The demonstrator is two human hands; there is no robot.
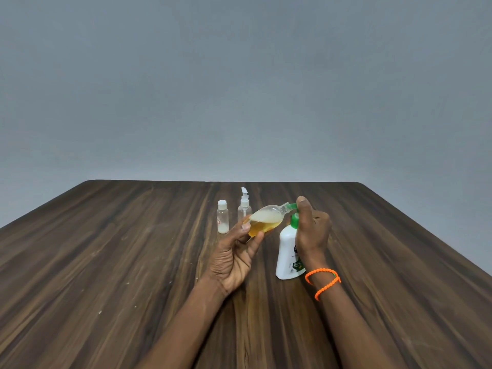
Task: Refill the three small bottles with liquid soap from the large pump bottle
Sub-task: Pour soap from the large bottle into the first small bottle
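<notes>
Holding a tilted small bottle (266, 222), about half amber soap, in the left hand (234, 254), its grip curled round the base, a person pressed the large pump bottle (288, 251) with the right hand (311, 230) mid-tabletop. Toward the far edge, a capped bottle (222, 217) and a pump-topped bottle (244, 206) looked nearly empty, likely still unfilled.

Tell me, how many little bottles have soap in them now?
One is being filled: the left hand holds the tilted bottle, partly full of amber soap, at the green nozzle of the large pump bottle, which the right hand works. The capped bottle and the spray bottle show no amber soap, so they seem left.
</notes>
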